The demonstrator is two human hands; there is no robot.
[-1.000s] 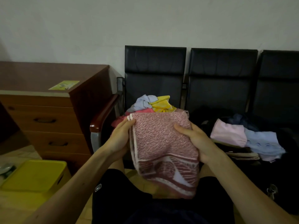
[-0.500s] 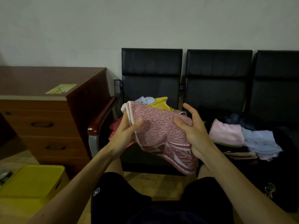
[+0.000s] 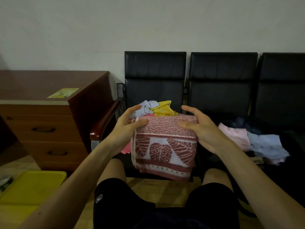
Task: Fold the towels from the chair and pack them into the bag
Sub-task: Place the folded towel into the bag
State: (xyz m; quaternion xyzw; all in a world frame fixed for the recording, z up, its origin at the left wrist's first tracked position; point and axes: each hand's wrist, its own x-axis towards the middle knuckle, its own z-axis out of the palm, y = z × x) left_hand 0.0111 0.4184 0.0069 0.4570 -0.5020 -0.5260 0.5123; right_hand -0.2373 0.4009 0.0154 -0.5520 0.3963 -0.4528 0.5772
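A pale wall fills the upper half of the scene. Against it, from 12 to 3 o'clock, stands a row of black chairs. A brown wooden desk with drawers sits at 9 o'clock, and a yellow box lies on the floor at 8 o'clock. The person's black shorts cross the bottom at 6 o'clock.

At the centre, held up in the air in front of the leftmost chair, is a folded red towel with a white leaf pattern. Its fold is at the top and its layered edges face 9 o'clock. The left hand grips the towel's upper left corner, with the thumb curled across the front and the fingers behind. The right hand holds the upper right corner, with the thumb pressed on the front face and the index finger lifted above the top edge; its other fingers are hidden behind the cloth.

At 3 o'clock a folded pink towel touches a folded blue towel. Both rest on something dark that is too dim to make out. Just behind the red towel, at 12 o'clock, loose towels in yellow, pale blue and pink are heaped on the leftmost seat. A yellow sticker lies on the desk top at 10 o'clock.
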